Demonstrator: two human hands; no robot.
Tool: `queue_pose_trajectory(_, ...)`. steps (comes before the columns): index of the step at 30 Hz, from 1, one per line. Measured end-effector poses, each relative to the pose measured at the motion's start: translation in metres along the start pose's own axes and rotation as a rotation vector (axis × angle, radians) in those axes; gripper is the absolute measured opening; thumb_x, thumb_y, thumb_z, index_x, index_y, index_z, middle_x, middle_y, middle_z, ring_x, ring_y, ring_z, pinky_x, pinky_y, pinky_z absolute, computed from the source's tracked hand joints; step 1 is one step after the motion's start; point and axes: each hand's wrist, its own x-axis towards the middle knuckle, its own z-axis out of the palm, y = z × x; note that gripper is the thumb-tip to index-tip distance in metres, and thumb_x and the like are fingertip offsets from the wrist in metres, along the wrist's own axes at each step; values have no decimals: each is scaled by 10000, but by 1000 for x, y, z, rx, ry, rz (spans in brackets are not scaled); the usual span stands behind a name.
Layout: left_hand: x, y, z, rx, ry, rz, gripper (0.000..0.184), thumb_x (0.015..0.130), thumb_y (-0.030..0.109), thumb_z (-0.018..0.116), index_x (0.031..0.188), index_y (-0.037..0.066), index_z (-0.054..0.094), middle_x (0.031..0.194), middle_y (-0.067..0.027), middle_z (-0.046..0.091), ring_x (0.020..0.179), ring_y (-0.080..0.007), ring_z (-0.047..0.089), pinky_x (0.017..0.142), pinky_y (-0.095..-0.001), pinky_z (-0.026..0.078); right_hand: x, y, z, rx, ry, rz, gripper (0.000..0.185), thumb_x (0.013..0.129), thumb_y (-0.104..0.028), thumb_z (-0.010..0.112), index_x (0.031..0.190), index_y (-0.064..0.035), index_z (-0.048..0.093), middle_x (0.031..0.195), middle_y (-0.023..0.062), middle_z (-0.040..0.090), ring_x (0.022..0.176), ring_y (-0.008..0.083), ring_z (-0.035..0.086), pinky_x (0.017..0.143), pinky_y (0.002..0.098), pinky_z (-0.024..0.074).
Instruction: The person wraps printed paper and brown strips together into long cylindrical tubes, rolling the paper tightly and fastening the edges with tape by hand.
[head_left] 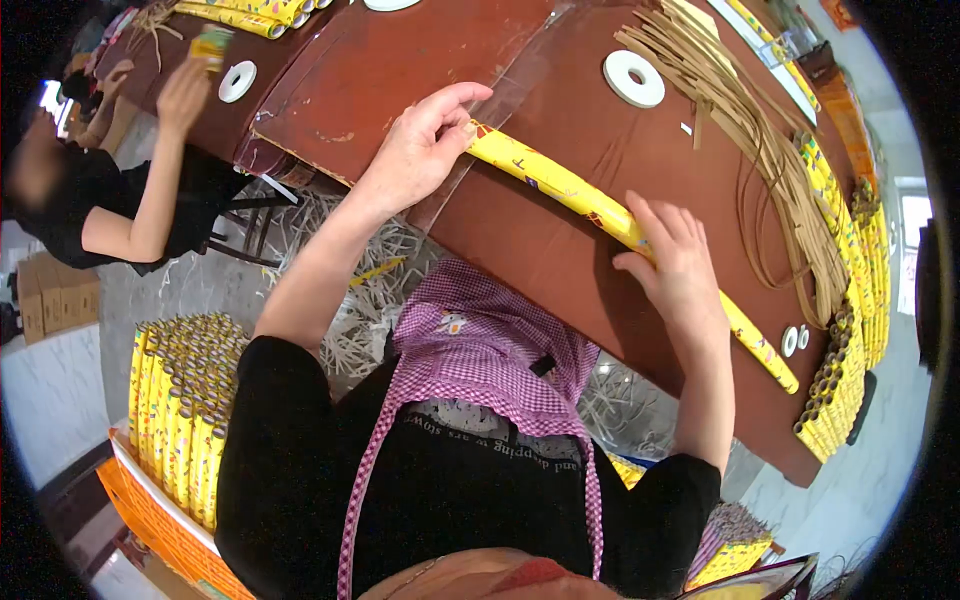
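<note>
A long yellow roll of patterned wrapping paper (560, 187) lies slantwise across the brown table in front of me. At its upper left end is my left hand (420, 150), thumb tip pressed to the roll's edge and index finger stretched past it. My right hand (675, 250) lies over the roll beyond its middle, thumb on the near side and fingers on the far side. Past my right wrist the roll runs on to its lower right end, near two small white tape rolls (796, 340).
Brown paper strips (770, 190) lie along the table's far right, beside stacked yellow rolls (840, 370). A large white tape roll (634, 79) sits at the back. A co-worker (130, 215) works at left. An orange crate (165, 520) of upright rolls stands lower left; shredded paper litters the floor.
</note>
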Motion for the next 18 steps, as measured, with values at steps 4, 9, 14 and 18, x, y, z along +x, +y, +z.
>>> queue_pose_trajectory(4,0,10,6,-134,125,67,362,992,84,558,1347,21,522,993,-34,628,918,-103,587,801,-253,483,-6,2,0,-61,-11,26,473,815,-37,698,1263,-4,550,1075,178,606,1012,379,575,858,464,487)
queue_pose_trajectory(9,3,28,16,-621,406,-63,558,1068,337,460,1476,-19,325,1246,-121,586,1110,-187,610,902,-350,529,1,-9,-9,-174,170,-34,521,807,-66,720,1288,5,530,1075,167,594,945,345,579,843,438,508)
queue_pose_trajectory(14,1,34,52,-1033,229,16,527,1033,240,550,1436,53,267,1220,-178,617,1027,-241,678,814,-362,598,4,-17,1,-233,217,-54,545,807,-74,733,1307,2,531,1062,156,591,922,334,580,817,435,509)
queue_pose_trajectory(18,6,40,51,-869,297,5,598,972,65,613,1425,19,226,1158,-206,635,1033,-257,678,800,-353,602,3,-22,2,-196,181,-19,547,859,-3,662,1369,-5,465,1140,181,575,1013,372,563,870,464,482)
